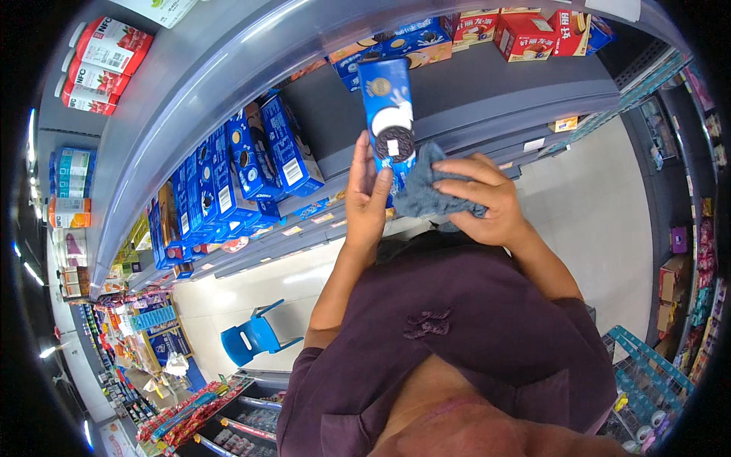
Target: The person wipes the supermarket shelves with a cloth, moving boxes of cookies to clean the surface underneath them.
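My left hand (368,197) grips a blue Oreo biscuit box (384,85) near its lower end. The box stands roughly upright before me, its front with the cookie picture facing me. In my right hand (485,197) is a bunched grey-blue cloth (431,183), which lies against the lower right part of the box and hides some of it. Behind the box runs a dark grey shelf board (485,94) with a bare stretch. More blue Oreo boxes (291,151) stand in a row on that shelf to the left.
Red snack boxes (525,37) stand at the shelf's back right. Red-labelled bottles (105,63) sit on the upper shelf, whose curved edge (188,108) juts overhead. A blue plastic chair (254,337) is on the tiled floor (594,200) at left. Stocked shelves (665,285) line the right.
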`<state>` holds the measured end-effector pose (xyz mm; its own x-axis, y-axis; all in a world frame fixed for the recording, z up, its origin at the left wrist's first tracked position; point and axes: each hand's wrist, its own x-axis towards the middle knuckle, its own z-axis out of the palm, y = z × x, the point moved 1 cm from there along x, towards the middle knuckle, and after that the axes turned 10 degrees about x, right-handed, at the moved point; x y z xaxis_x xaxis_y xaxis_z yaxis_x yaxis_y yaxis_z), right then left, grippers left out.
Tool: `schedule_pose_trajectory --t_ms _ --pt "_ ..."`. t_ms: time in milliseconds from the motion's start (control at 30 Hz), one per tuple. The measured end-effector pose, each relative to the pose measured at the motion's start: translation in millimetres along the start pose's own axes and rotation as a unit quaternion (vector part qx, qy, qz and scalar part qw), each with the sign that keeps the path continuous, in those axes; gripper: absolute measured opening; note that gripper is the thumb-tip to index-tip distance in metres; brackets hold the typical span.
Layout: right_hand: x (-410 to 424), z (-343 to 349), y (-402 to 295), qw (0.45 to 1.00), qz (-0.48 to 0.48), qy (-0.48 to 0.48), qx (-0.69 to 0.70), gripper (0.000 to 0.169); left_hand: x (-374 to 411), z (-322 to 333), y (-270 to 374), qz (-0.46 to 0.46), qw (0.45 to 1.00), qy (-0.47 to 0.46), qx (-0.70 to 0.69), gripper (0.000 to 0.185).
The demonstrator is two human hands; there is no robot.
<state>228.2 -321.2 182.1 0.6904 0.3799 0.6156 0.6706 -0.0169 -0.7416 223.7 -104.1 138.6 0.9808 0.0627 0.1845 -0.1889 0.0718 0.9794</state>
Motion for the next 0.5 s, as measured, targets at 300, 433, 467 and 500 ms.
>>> schedule_pose_trajectory --t_ms 300,433,467,500 --pt "66.6 -7.8 -0.9 0.979 -0.057 0.128 -0.147 0.047 -7.3 -9.3 -3.9 -0.022 0.995 -0.092 0.015 0.072" --pt "73.0 -2.3 2.3 0.979 -0.069 0.131 -0.141 0.049 -2.9 -15.4 3.7 -0.009 0.997 -0.072 0.020 0.069" --pt "69.9 2.9 1.6 0.982 -0.074 0.108 -0.136 0.049 -0.4 -16.7 3.1 0.000 0.998 -0.058 0.021 0.068" --pt "66.6 7.1 1.6 0.984 -0.080 0.084 -0.131 0.048 2.4 -16.8 3.3 -0.021 1.000 -0.015 0.004 0.068"
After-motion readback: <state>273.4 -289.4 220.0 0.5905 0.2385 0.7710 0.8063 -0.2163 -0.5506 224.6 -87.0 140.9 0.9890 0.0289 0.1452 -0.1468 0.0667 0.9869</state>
